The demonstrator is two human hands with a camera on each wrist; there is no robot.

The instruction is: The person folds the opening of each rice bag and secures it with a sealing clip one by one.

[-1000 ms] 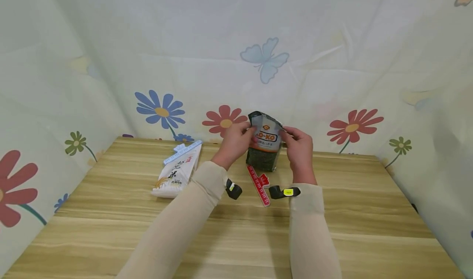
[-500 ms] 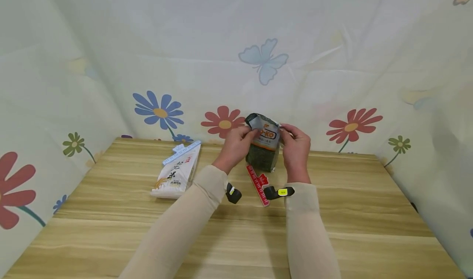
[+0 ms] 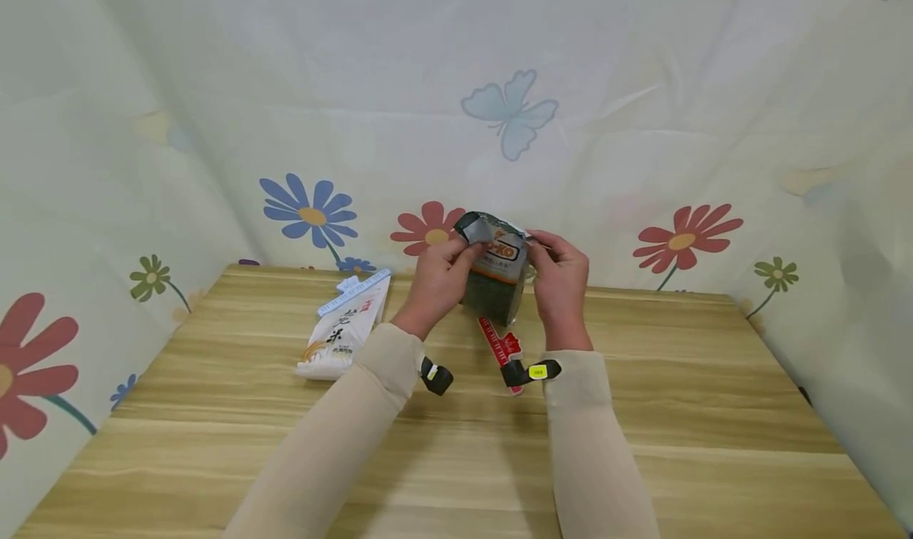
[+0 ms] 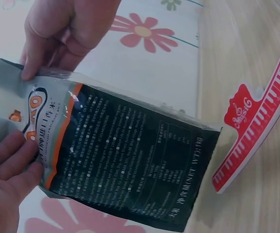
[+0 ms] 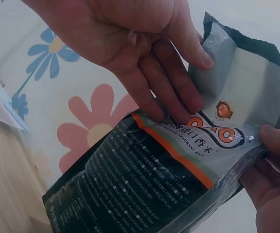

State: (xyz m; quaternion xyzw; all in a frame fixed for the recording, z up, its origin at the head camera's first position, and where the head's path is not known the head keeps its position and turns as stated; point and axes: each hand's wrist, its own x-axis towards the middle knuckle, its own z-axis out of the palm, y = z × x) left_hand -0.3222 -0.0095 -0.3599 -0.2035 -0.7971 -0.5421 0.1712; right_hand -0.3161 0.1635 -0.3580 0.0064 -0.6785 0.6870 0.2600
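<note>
A dark green and grey bag of rice with an orange stripe is held up in front of me, its top end folded and crumpled. My left hand grips its upper left side; in the right wrist view its thumb and fingers lie over the grey front. On the opposite side, my right hand pinches the upper right edge, thumb in front. Below the bag, a red bag clip with a piano-key pattern lies on the table, partly covered in the head view by the right wrist camera.
To the left, a white bag of rice lies on the wooden table with a light blue clip across its top. A flower-printed cloth hangs behind the table.
Both hands have shifted slightly left and up with the rice bag, and it tilts more. The left fingers have folded its upper left corner further. The clips and white bag stay put.
</note>
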